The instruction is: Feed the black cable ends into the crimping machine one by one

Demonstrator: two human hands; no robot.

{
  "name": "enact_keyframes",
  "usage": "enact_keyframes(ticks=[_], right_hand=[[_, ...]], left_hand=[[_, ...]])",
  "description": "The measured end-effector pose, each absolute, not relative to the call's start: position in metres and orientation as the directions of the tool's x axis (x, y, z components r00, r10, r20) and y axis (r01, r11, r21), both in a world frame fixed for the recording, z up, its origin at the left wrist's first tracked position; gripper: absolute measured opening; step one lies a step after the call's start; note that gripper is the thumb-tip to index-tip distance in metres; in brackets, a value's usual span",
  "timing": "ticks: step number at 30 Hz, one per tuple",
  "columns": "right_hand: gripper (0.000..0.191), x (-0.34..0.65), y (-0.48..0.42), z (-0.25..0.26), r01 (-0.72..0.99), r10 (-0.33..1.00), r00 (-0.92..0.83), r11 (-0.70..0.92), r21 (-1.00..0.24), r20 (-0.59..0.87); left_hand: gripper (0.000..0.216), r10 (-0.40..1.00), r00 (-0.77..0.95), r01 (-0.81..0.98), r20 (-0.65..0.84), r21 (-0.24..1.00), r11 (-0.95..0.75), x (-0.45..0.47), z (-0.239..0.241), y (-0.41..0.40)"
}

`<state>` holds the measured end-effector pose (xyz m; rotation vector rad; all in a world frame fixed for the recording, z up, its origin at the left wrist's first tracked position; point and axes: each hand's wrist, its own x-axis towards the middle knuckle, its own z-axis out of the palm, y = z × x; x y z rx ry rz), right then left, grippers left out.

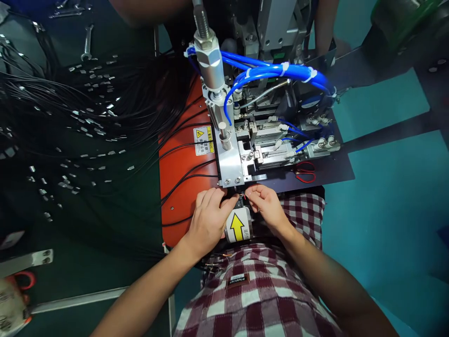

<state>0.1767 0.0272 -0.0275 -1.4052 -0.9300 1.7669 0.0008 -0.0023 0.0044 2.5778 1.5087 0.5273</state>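
My left hand rests at the front edge of an orange machine base, its fingers curled and pinched on a thin black wire. My right hand is beside it, fingers pinched on the wire's small end, which shows a red tip. Both sit just under the metal crimping head of the machine. Between the hands is a white cylinder with a yellow arrow label.
Many black wires with metal terminals fan across the dark green table at left. Blue air hoses loop over the machine. Red-handled scissors lie on the black plate at right. A wrench lies far left.
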Motion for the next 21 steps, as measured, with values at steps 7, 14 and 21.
enact_keyframes(ticks=[7,14,21], right_hand=[[0.026,0.177,0.008,-0.021,0.172,0.928,-0.1,-0.338,-0.925,-0.358],[0.018,0.178,0.01,-0.004,0.626,0.992,-0.121,0.054,-0.778,-0.029],[0.021,0.183,0.024,-0.026,0.025,0.853,-0.255,-0.465,-0.885,-0.455]], left_hand=[[0.032,0.868,0.457,0.792,0.195,0.355,-0.497,0.004,0.003,-0.006],[0.032,0.882,0.429,0.783,0.195,0.406,-0.471,0.002,-0.001,-0.005],[0.031,0.886,0.418,0.797,0.204,0.385,-0.465,0.002,-0.003,-0.007]])
